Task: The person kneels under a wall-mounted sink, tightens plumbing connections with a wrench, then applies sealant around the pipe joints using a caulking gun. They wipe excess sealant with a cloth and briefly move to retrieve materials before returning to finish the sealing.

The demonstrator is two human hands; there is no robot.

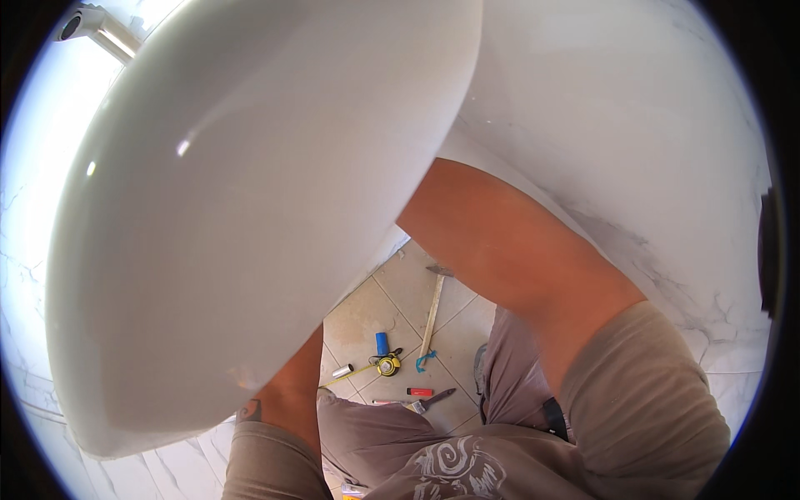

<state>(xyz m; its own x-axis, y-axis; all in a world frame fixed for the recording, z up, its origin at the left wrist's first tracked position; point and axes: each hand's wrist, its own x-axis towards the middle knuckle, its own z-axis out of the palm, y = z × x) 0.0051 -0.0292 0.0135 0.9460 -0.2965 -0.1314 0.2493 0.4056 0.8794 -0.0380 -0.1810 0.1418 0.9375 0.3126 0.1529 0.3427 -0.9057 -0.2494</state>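
Observation:
A large glossy white washbasin [250,208] fills the left and middle of the head view, its rounded underside close to me. Both my arms reach in behind it. The right forearm [517,242] passes behind the basin's right edge, and the left forearm [292,387] goes behind its lower edge. Neither hand shows, so what they touch or hold is hidden by the basin. At the upper left, a metal tap [100,33] sticks out past the rim.
On the tiled floor [350,312] below lie a long-handled hammer [432,317], a yellow-black tape measure [388,364], a blue cylinder [382,343], a silver tube [342,370], a small red object [420,392] and a brush [435,401]. A marbled wall [633,150] stands close on the right.

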